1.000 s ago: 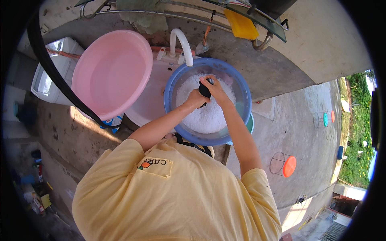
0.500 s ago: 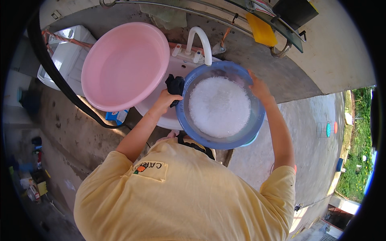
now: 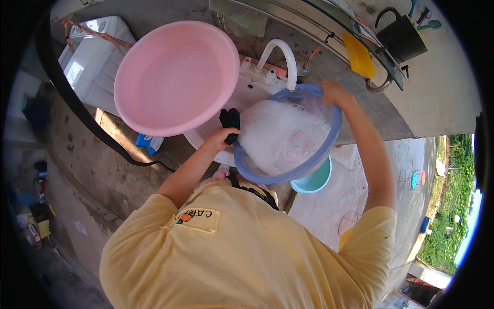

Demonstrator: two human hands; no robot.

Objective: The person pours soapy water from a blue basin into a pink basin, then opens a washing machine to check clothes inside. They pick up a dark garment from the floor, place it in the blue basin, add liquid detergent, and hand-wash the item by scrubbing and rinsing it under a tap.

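Tilting a foamy blue basin (image 3: pixel 314 154) at centre frame.
Left hand (image 3: pixel 222 138) gripped its rim and, seemingly, a black cloth (image 3: pixel 230 118); right hand (image 3: pixel 333 93) clasped the far rim.

Blue basin (image 3: pixel 329 149), pink basin (image 3: pixel 175 77), black cloth (image 3: pixel 230 119)
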